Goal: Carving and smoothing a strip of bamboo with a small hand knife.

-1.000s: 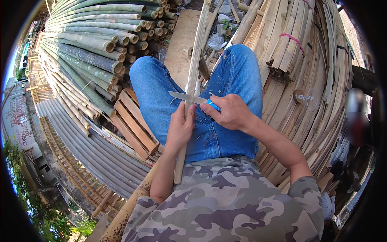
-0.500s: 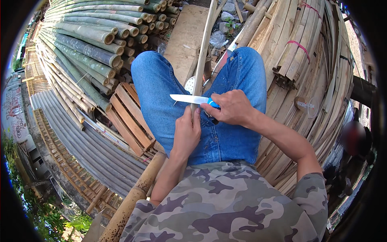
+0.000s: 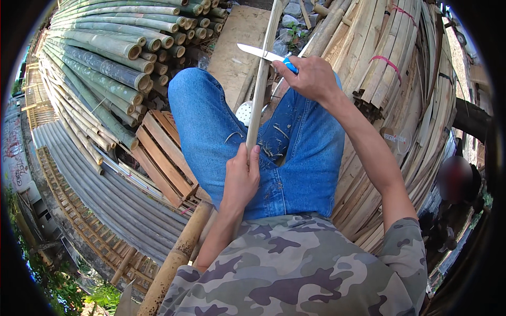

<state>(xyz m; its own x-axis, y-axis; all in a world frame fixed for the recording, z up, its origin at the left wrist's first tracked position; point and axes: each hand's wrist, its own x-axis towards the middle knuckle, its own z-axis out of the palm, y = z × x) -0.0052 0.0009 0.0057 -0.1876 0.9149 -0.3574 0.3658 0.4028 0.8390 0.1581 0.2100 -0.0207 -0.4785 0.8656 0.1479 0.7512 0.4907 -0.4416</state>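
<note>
A long pale bamboo strip [image 3: 258, 102] runs from my lap up past the top of the picture, between my knees. My left hand [image 3: 242, 176] is wrapped round its lower part, thumb along the strip. In my right hand [image 3: 313, 79] is a knife [image 3: 258, 51] with a blue handle. The knife's bare blade points left and lies across the strip, well above my left hand. Thin curled shavings [image 3: 279, 131] rest on my jeans. Part of the handle is hidden by my fingers.
Green bamboo poles [image 3: 105, 47] are stacked at the upper left. Split bamboo bundles [image 3: 390, 63] lie along my right. Left of my knee sit a wooden crate [image 3: 163, 158] and corrugated sheeting [image 3: 105, 184]. A thick bamboo pole [image 3: 179, 253] passes by my left elbow. Another person [image 3: 456, 179] is at the far right.
My right hand has moved the knife up and away along the bamboo strip, from close to my left hand. The left hand keeps its grip on the strip.
</note>
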